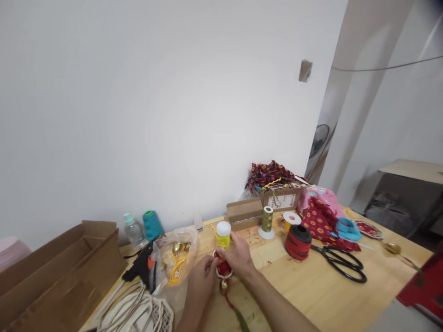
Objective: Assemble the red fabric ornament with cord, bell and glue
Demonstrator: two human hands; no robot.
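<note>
A small yellow bottle with a white cap [223, 235] stands upright near the middle of the table. My right hand [239, 256] is closed about its lower part, thumb across the front. Just below lies a red patterned fabric ornament [224, 267] with a white scalloped edge. At its left edge, the fingers of my left hand [204, 274] are pinched together on the ornament. A gold bell [223, 287] hangs from the ornament's lower end, followed by a red cord and a green tassel [240, 319]. My right palm hides part of the ornament.
Left are a cardboard box [62, 276], glue gun [140, 263], bag of bells and yellow cord [176, 258], and white cord bundle [136, 309]. Right are a green thread spool [267, 220], red ribbon roll [298, 242], black-handled scissors [342, 263] and patterned fabric [318, 219]. A wall [194, 115] stands behind.
</note>
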